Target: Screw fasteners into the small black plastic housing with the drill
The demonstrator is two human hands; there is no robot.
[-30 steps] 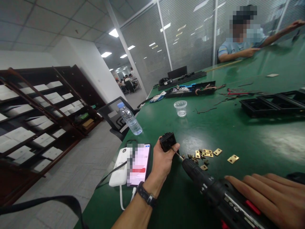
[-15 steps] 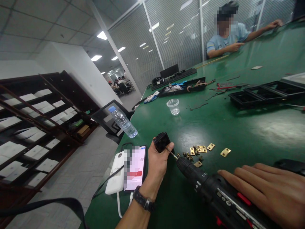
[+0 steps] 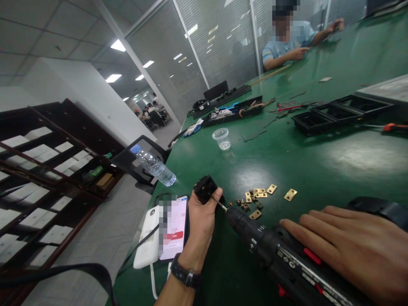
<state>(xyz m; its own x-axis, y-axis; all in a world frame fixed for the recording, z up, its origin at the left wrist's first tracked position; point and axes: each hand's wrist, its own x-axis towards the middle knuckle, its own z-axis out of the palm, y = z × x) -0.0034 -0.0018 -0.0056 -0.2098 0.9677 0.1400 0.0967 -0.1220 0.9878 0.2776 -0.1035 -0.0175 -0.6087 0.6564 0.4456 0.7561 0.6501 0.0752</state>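
Two hands are at work near the left edge of the green table (image 3: 318, 165): our left hand (image 3: 201, 221) closes firmly around a small black block (image 3: 205, 189), held just above the table, and our right hand (image 3: 353, 246) lies with fingers extended over the body of the black power drill (image 3: 287, 263). We see the drill bit (image 3: 220, 205) touching the block's right side. Brass hinge plates (image 3: 259, 195) lie scattered just beyond the drill's chuck, and a phone (image 3: 174, 227) rests at the table's left edge beside our left hand.
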